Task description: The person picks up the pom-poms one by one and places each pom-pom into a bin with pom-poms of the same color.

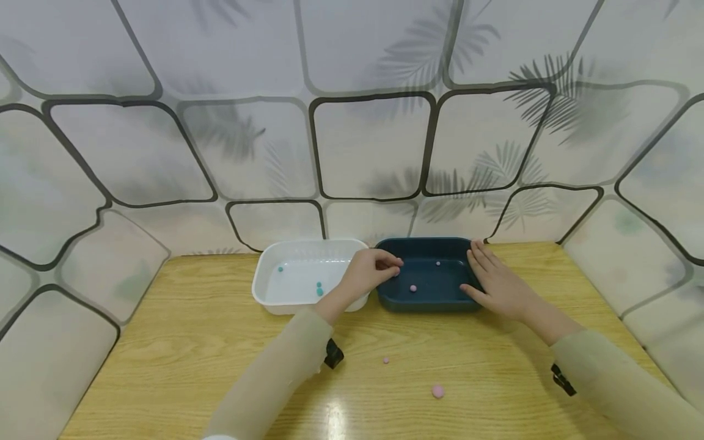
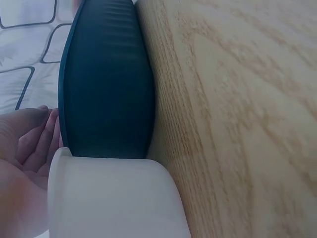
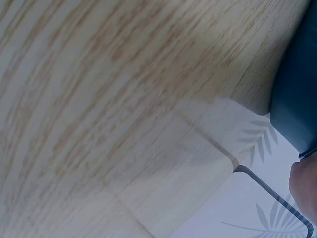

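My left hand [image 1: 370, 269] reaches across the white tray's right rim to the left side of the dark blue tray [image 1: 431, 305]. Thumb and fingertips pinch a small pink ball [image 1: 397, 271], mostly hidden by the fingers. Inside the blue tray lie two more, a pink ball [image 1: 413, 288] near the front and a smaller pink bead [image 1: 438, 263] farther back. With fairly straight fingers, my right hand [image 1: 500, 287] rests on the blue tray's right rim. In the left wrist view, the left hand [image 2: 27, 148] shows beside the rims of both trays.
The white tray [image 1: 286, 308] stands directly left of the blue one and holds several teal balls [image 1: 319, 285]. On the wooden table [image 1: 192, 348] in front lie a small pink bead [image 1: 386, 360] and a larger pink piece [image 1: 437, 391]. A patterned wall covering [image 1: 374, 146] rises behind the trays.
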### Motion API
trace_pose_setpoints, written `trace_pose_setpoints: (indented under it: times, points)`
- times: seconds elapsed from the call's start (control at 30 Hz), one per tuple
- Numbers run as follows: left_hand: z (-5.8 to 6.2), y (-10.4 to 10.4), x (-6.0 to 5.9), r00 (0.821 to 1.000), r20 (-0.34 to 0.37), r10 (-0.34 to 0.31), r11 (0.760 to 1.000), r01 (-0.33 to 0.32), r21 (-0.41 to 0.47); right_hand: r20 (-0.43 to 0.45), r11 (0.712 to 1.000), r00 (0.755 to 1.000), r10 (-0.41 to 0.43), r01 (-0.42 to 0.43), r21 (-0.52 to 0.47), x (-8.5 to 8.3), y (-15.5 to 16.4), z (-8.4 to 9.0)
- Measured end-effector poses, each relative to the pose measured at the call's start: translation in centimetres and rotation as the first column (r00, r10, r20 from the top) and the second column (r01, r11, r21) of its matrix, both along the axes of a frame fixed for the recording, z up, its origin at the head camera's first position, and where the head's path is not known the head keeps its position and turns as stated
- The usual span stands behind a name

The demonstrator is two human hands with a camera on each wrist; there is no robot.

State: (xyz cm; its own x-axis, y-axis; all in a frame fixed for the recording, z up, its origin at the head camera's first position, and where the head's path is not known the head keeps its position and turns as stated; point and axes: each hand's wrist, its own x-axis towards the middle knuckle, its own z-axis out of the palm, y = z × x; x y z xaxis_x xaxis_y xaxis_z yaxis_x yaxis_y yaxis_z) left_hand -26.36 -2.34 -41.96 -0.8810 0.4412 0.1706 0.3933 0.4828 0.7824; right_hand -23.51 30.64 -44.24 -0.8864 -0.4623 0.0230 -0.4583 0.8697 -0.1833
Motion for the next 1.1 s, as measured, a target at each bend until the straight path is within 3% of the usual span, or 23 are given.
trace_pose_setpoints:
  times: [0.4, 1.1]
  points:
    - [0.0, -1.0, 2.2, 0.998, 0.021, -0.062, 0.996, 0.060, 0.062, 0.008, 1.000, 1.000, -0.009, 0.009, 0.000, 0.0, 0.1, -0.1]
    - [-1.0, -2.7, 6.7, 0.992, 0.065, -0.112, 0.981, 0.100, 0.168, 0.014, 1.000, 1.000, -0.017, 0.017, 0.006, 0.2, -0.3, 0.4]
